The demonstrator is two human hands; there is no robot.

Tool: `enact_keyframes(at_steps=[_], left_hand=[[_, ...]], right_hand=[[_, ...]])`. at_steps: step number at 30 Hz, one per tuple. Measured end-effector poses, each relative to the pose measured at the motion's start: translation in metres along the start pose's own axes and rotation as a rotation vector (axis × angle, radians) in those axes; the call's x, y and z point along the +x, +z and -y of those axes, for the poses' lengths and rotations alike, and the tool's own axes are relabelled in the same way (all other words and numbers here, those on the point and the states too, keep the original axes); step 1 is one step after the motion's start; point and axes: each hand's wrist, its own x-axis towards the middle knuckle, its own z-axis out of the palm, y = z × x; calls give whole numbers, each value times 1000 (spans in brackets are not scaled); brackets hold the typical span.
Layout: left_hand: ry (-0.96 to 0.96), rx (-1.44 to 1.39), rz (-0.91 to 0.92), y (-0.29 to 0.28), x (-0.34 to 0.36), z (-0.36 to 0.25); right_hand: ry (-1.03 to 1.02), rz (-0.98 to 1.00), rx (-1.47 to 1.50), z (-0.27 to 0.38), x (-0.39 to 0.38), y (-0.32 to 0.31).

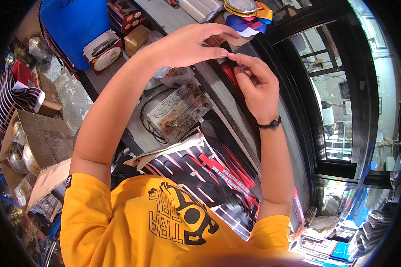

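My left hand (pixel 196 46) reaches across the upper middle with curved fingers, its thumb tip meeting the index fingertip of my right hand (pixel 256 89). My right hand is curled, with a dark band on the wrist. Whatever the fingers of either hand hold is hidden or too small to make out. A red glossy item (pixel 229 73) lies just left of my right fingers. Gold medals (pixel 241 5) with orange and blue ribbons sit just beyond my left fingertips.
A grey ledge (pixel 218 98) borders black-framed glass (pixel 321 53). A worn metal block (pixel 173 115) with a cable sits below my hands. Striped lanyards (pixel 218 173) are piled lower down. A blue panel (pixel 87 31), small boxes (pixel 102 51) and open cartons (pixel 40 147) occupy the left.
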Motion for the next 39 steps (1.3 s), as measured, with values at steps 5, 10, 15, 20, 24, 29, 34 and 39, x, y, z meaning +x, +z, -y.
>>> enact_keyframes(at_steps=[5, 10, 15, 20, 24, 29, 34, 39], left_hand=[[25, -33, 23, -2, 0, -1], [-11, -85, 48, -3, 0, 0], [-11, -62, 39, -3, 1, 2], [-1, -59, 12, -2, 2, 2], [-10, -12, -8, -2, 1, 3], [12, -35, -11, -1, 2, 3], [1, -43, -4, -2, 0, 1], [2, -26, -6, -2, 1, 0]], right_hand=[[-58, 15, -116, -3, 1, -1], [48, 14, -54, 0, 0, -1], [46, 45, -92, 4, 0, -3], [60, 42, -73, 1, 1, -3], [44, 24, -44, -2, 0, -2], [36, 28, -66, -2, 1, -2], [80, 24, -37, 2, 1, -2], [-17, 56, -60, 3, 0, -4]])
